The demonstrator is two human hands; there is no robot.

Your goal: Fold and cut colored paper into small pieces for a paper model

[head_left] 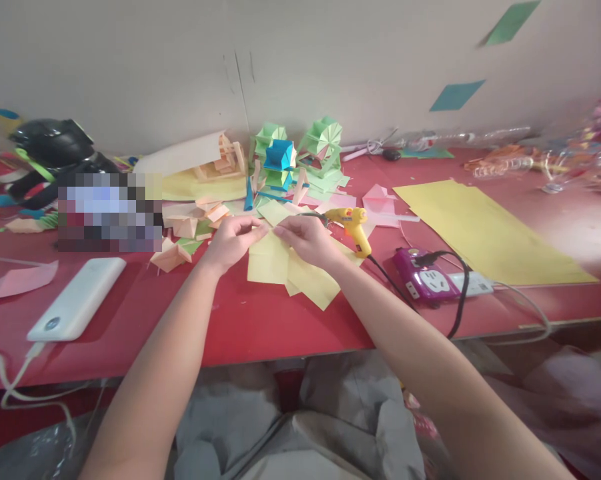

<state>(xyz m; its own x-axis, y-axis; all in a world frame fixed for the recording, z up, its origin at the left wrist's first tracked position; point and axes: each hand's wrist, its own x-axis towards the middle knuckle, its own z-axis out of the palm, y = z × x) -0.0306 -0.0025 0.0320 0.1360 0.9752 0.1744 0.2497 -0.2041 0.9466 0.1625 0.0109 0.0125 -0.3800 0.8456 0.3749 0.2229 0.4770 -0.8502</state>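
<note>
On my feed, the left hand (235,243) and right hand (305,240) nearly meet, each seeming to pinch, thumb to finger, the yellow paper (269,265). Its loose pieces overlap on the worktop (280,333), left of the glue gun (356,233). I judge it light, thin, easily creased or torn; I'd grip only edges, gently.

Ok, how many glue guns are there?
1: the yellow glue gun, right of the right hand and left of the purple socket. Another might be hidden behind the papers.
</note>
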